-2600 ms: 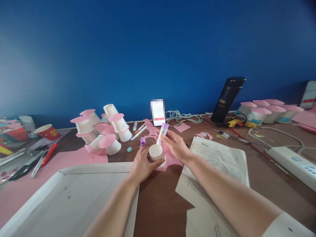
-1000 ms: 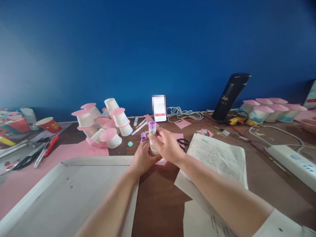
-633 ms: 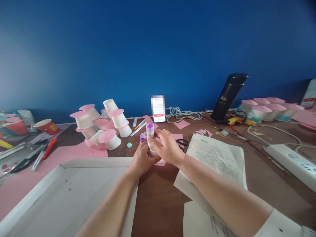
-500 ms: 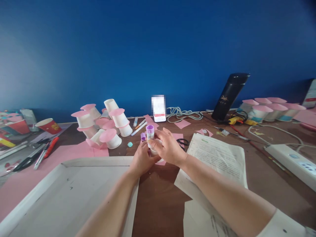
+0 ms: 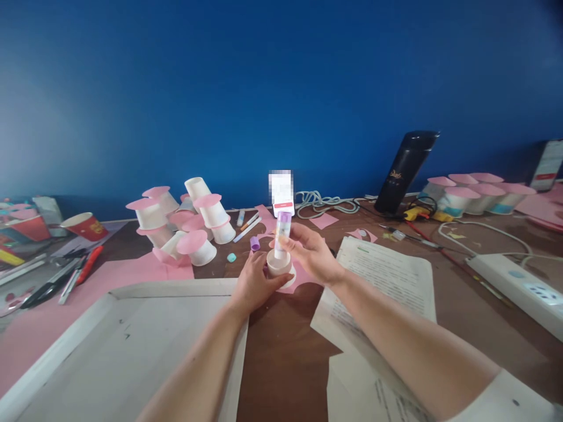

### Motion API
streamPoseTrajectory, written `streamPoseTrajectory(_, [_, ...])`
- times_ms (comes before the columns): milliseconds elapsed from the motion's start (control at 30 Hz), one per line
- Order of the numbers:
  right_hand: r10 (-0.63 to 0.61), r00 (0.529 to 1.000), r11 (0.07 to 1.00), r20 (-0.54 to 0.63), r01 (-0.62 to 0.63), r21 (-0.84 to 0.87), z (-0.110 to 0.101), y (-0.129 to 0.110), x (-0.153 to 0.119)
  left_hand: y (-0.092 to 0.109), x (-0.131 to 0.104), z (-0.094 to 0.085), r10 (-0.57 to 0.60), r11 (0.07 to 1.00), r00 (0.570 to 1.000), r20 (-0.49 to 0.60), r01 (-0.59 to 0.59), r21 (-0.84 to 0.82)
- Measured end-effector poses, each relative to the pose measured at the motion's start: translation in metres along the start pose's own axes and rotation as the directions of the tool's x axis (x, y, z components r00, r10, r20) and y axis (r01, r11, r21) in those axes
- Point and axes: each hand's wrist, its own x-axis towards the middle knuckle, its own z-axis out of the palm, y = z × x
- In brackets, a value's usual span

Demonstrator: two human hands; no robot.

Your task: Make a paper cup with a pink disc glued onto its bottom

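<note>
My left hand (image 5: pixel 254 282) is closed around a white paper cup (image 5: pixel 280 271), whose round end with a raised rim faces up. My right hand (image 5: pixel 311 252) grips a glue stick (image 5: pixel 282 239) with a purple end on top. The stick stands nearly upright, its lower end at the cup's rim; whether it touches cannot be made out. A purple cap (image 5: pixel 254 244) lies just behind my left hand. Pink paper (image 5: pixel 310 280) lies beneath and to the right of the cup.
At left stand stacked white cups with pink paper discs (image 5: pixel 210 211). A white tray-like box lid (image 5: pixel 171 340) lies front left, printed sheets (image 5: pixel 387 281) at right. Farther back are a phone (image 5: pixel 281 190), black flask (image 5: pixel 404 173), cables (image 5: pixel 328 203) and a power strip (image 5: pixel 519 287).
My right hand has moved the glue stick slightly right along the cup's rim. The cup's upper end now shows more openly. My left hand stays around the cup.
</note>
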Motion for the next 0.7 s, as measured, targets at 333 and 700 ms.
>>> streamPoseTrajectory(333, [-0.080, 0.996, 0.931, 0.029, 0.086, -0.356, 0.002, 0.009, -0.004, -0.001, 0.000, 0.001, -0.002, 1.000, 1.000, -0.003, 0.002, 0.001])
streamPoseTrajectory(700, [-0.103, 0.994, 0.937, 0.023, 0.104, -0.334, -0.001, 0.014, -0.006, 0.001, 0.000, -0.001, -0.017, 1.000, 0.999, 0.028, 0.018, -0.024])
